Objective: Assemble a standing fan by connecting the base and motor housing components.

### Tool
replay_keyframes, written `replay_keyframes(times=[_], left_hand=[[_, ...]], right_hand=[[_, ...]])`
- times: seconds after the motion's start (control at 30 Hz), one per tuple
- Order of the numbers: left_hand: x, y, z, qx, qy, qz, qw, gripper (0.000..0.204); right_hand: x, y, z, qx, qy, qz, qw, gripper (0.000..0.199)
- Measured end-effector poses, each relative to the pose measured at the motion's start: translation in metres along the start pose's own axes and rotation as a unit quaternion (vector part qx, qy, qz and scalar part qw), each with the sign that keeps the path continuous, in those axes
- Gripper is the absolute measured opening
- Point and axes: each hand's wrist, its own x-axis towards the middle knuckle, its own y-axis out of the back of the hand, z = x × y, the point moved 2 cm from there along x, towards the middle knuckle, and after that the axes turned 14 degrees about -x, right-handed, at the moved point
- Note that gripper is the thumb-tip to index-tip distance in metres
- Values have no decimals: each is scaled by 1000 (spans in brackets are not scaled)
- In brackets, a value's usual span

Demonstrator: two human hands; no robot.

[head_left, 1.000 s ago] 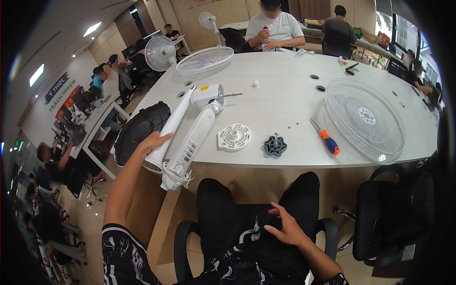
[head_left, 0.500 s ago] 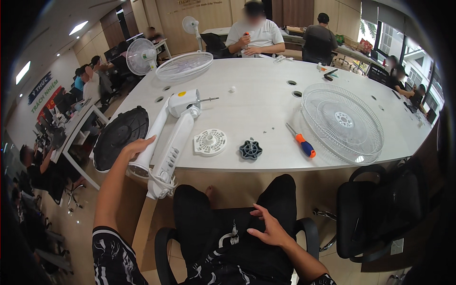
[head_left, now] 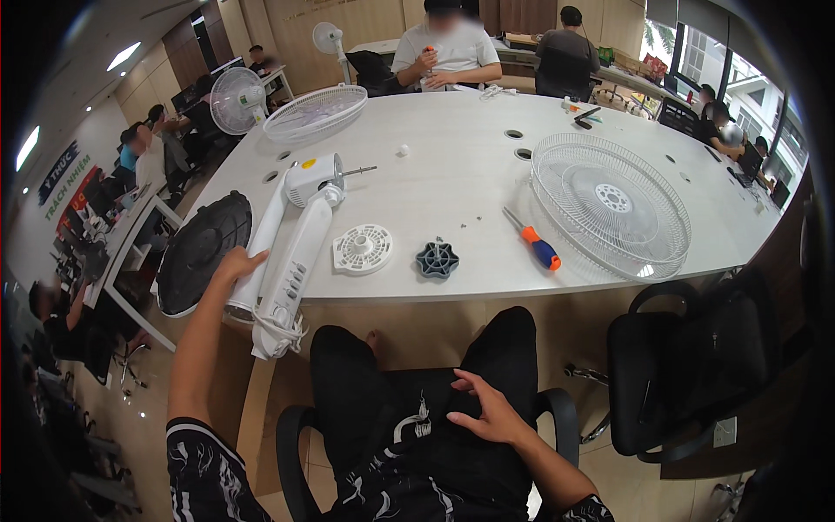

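My left hand (head_left: 237, 264) is wrapped over a smooth white pole (head_left: 267, 228) lying at the table's left front; part of its grip is hidden. Beside the pole lies a white fan body (head_left: 297, 261) with control buttons, a bundled cord, and a motor head (head_left: 313, 180) whose metal shaft points right. Just left of my hand is a round black fan base (head_left: 207, 252). My right hand (head_left: 487, 409) hovers over my lap, fingers apart, holding nothing. Ahead of me lie a white slotted disc (head_left: 363, 250) and a dark grey star-shaped knob (head_left: 437, 260).
An orange-and-blue screwdriver (head_left: 541, 248) lies beside a wire fan guard (head_left: 609, 204) on the white table (head_left: 417, 200). Another fan guard (head_left: 316, 113) is at the far left. Across the table, a person (head_left: 448, 52) holds an orange-handled tool. A black chair (head_left: 687, 365) stands right.
The whole view has shifted slightly, moving the table and its things left and up in the picture. My left hand stays on the pole; my right hand remains over my lap.
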Motion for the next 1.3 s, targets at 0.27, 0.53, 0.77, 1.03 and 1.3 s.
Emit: replay_keyframes(times=[0.27,0.53,0.77,1.03,1.3], left_hand=[[-4,-2,16,93,-108,109,984,63],[3,0,19,100,-85,115,985,51],[1,-24,143,-148,-33,33,988,79],[56,-65,144,-46,-26,1,999,78],[81,-34,114,-174,0,-7,985,71]], right_hand=[[-2,2,0,-10,20,21,1000,73],[1,4,1,-26,46,28,998,65],[4,-1,3,-12,24,26,999,61],[4,4,-2,-10,-9,7,1000,56],[-1,-5,14,-63,71,30,995,54]])
